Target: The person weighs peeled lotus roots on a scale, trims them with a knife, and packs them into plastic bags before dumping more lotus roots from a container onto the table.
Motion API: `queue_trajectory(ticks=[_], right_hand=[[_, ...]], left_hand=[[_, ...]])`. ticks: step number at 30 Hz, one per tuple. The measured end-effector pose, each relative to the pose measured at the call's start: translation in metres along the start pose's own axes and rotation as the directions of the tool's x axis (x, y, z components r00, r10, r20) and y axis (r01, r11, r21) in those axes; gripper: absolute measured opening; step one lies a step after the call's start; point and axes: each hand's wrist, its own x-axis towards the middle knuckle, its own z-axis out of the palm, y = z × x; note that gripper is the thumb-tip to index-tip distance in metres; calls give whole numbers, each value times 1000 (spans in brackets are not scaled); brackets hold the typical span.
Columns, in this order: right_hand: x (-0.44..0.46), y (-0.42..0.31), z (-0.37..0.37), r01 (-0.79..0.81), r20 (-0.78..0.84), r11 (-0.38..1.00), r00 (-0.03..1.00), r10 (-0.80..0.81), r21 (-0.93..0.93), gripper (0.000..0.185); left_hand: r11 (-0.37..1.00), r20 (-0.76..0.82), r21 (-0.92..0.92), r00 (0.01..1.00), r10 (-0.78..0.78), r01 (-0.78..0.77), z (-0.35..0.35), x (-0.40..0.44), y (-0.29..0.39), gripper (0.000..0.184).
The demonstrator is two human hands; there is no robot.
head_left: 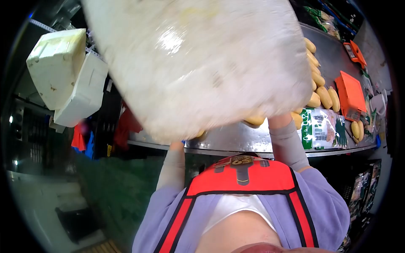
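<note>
From the head view I see a big white, round-cornered, foam-like box (202, 71) up over the near edge of the shiny metal surface (236, 141), hiding much of it. Its face gleams wetly, scuffed grey, with a faint yellow stain on top. The left hand (176, 146) and right hand (279, 121) meet its lower edge; their fingers are hidden, so I can't tell their grip. Pale-yellow oblong vegetables (324, 98) lie to its right.

Blurred and cut off by the top edge, the white foam piece (202, 63) hides most of the left hand (176, 146) and right hand (279, 120); the bag's print (321, 130) is too small to read.
</note>
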Motion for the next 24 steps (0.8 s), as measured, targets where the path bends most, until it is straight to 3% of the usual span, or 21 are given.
queue_trajectory(ticks=[1, 2, 5, 6, 7, 11, 13, 15, 16, 17, 19, 21, 24], right_hand=[[-14, -25, 24, -123, 75, 957, 991, 107, 261, 35], [-25, -42, 46, -208, 151, 892, 976, 159, 402, 37], [-35, -54, 102, -377, 313, 741, 921, 233, 556, 44], [-37, -47, 116, -395, 381, 667, 908, 177, 632, 42], [-40, -34, 127, -335, 353, 780, 922, 157, 529, 39], [-69, -19, 177, -270, 305, 905, 937, 169, 328, 33], [-82, -22, 193, -279, 279, 881, 944, 177, 383, 35], [-101, -32, 202, -239, 314, 935, 937, 152, 261, 38], [-111, -31, 205, -253, 379, 916, 917, 124, 311, 41], [-119, -35, 204, -172, 399, 963, 914, 77, 209, 43], [-127, -46, 202, -209, 455, 935, 889, 59, 288, 45], [-121, -43, 191, -327, 460, 902, 871, 172, 282, 45], [-107, -43, 176, -257, 371, 926, 918, 144, 277, 39]], left_hand=[[1000, 12, 28, 1000, 9, -10, -5, -15, -4, 51], [1000, 25, 11, 1000, -6, 5, -8, -32, -6, 51], [997, 36, -44, 998, -54, 56, -15, -65, -6, 52], [996, 36, -57, 997, -63, 65, -15, -73, -7, 53], [995, 36, -66, 997, -69, 72, -15, -79, -7, 53], [992, 37, -89, 995, -89, 92, -15, -95, -7, 55], [990, 40, -95, 994, -103, 106, -16, -104, -9, 55], [988, 39, -103, 993, -110, 113, -15, -110, -9, 56], [989, 38, -102, 994, -106, 109, -15, -112, -9, 56], [988, 40, -107, 993, -109, 113, -14, -114, -9, 57], [988, 34, -111, 994, -107, 110, -13, -116, -10, 57], [988, 27, -116, 994, -102, 104, -7, -117, -10, 58], [987, 27, -123, 995, -99, 102, -4, -119, -9, 59]])
